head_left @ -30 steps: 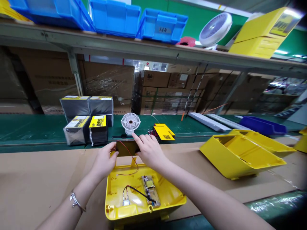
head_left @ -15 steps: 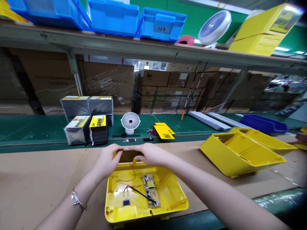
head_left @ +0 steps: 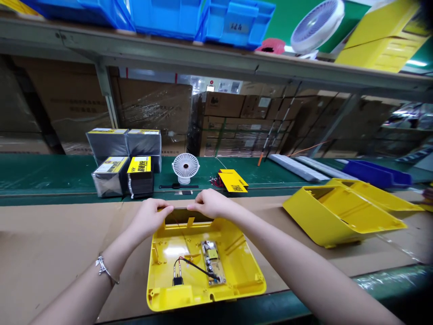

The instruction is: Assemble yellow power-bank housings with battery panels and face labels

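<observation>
A yellow plastic housing (head_left: 237,266) lies open side up on the brown cardboard in front of me. Inside it are a circuit board (head_left: 213,262) and a small black part (head_left: 177,281) with red and black wires. At the housing's far edge, a dark flat panel (head_left: 179,215) is pinched between fingers and thumb of both hands. My left hand (head_left: 152,216) grips its left end, and my right hand (head_left: 209,204) grips it farther right. A thin wire runs down from the panel into the housing.
More yellow housings (head_left: 338,216) rest at the right. Behind stand a white fan (head_left: 186,167), wrapped black stacks (head_left: 140,178), yellow cards (head_left: 233,180) and a dark blue bin (head_left: 375,174). Light blue bins (head_left: 237,25) line the shelf above.
Both hands have shifted their grip along the panel's top edge, the right fingers lifting out from its front. The thin wire inside the housing has moved, and the camera view has tilted slightly downward.
</observation>
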Demonstrator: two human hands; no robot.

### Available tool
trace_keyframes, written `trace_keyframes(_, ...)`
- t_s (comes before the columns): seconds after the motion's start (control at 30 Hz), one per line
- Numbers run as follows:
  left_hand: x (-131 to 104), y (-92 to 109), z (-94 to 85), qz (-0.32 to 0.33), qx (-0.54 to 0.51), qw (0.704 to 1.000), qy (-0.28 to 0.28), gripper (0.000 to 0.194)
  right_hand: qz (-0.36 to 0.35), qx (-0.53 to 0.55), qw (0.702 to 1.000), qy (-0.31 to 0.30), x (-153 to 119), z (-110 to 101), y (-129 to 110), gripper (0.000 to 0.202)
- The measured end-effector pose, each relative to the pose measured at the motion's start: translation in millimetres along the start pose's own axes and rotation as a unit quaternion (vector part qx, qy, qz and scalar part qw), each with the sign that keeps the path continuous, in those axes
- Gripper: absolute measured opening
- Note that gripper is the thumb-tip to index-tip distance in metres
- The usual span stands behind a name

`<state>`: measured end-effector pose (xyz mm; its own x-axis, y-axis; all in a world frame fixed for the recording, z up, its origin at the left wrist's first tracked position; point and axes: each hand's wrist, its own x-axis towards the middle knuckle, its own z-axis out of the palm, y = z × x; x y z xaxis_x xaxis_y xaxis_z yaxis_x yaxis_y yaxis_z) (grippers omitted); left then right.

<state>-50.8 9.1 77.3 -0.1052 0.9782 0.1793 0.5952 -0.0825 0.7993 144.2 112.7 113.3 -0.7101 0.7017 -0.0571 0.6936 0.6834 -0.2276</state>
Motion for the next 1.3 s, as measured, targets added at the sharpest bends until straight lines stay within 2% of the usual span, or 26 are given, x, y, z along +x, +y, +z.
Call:
trace_keyframes(0.27,4,-4,0.2,-0.004,0.075,0.997,0.012,0.020,0.021,-0.080,0.996,0.024,-1,2,-16,0.050)
trace_keyframes(0.57,0,7,0.4,0.012,0.139,0.990,0.002,0.027,0.011,-0.174,0.983,0.047,-11,2,-36,0.039)
trace_keyframes(0.7,0,7,2.4,0.010,0.155,0.988,0.013,0.023,0.015,-0.198,0.979,0.053,-12,5,-40,0.037)
trace_keyframes(1.03,-2,10,7.9,0.002,0.184,0.982,0.050,0.017,-0.008,-0.229,0.970,0.085,-9,16,-39,0.033)
trace_keyframes(1.17,-4,10,5.5,0.010,0.170,0.985,0.041,0.020,-0.034,-0.226,0.967,0.116,-16,9,-43,0.027)
trace_keyframes(1.27,-4,6,-3.1,-0.004,0.160,0.987,0.023,0.023,-0.067,-0.206,0.964,0.156,-26,0,-54,0.022)
trace_keyframes(1.3,-4,4,-6.9,-0.015,0.161,0.987,0.014,0.025,-0.063,-0.195,0.967,0.151,-28,-1,-59,0.025)
